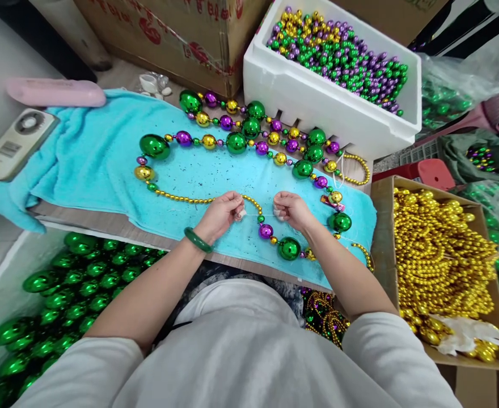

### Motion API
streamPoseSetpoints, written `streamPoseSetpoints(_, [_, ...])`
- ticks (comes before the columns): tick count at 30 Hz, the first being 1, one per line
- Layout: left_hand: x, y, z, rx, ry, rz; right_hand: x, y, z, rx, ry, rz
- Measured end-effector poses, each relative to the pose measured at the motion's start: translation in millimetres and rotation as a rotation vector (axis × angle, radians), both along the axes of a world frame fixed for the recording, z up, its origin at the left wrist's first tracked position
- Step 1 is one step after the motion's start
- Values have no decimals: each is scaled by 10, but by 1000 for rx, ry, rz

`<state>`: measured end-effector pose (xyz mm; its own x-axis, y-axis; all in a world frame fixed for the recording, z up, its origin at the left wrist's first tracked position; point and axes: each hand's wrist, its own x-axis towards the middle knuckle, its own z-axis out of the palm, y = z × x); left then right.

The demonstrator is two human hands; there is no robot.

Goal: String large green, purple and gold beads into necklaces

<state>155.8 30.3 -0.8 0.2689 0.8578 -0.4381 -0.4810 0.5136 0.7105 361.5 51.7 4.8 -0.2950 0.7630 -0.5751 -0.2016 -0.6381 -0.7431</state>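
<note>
A thin pale thread runs straight between my two hands. My left hand, with a green bangle on its wrist, is closed on one end. Opposite it, my right hand is closed on the other. White wrapping shows on the fingers of both. Just beneath and between them lies a bead garland of green, purple and gold balls, with a stretch of small gold beads passing by my left fingers. It loops over the turquoise towel. More rows of the garland lie along the towel's far side.
A white foam box of mixed beads stands behind the towel. At right is a carton of gold bead strands. Large green balls fill a container at lower left. A small white device and a pink object lie at left.
</note>
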Motion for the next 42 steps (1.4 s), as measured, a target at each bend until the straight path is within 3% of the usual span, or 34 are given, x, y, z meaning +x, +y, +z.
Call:
streamPoseSetpoints(9, [101, 88, 64, 122, 254, -62, 4, -60, 156, 239, -179, 80])
streamPoseSetpoints(18, [273, 151, 131, 197, 394, -56, -86, -136, 343, 471, -389, -60])
streamPoseSetpoints(27, [354, 179, 85, 361, 614, -177, -190, 38, 398, 762, -588, 94])
streamPoseSetpoints(31, [358, 173, 133, 418, 690, -172, -242, 145, 345, 764, -650, 160])
streamPoseSetpoints(35, [357, 178, 148, 344, 683, -175, -264, 182, 307, 737, -733, 165])
streamPoseSetpoints(38, [347, 188, 140, 287, 632, -151, -219, 166, 330, 636, -841, 200])
streamPoseSetpoints(42, [333, 193, 140, 209, 509, -134, -153, 85, 343, 501, -923, 374])
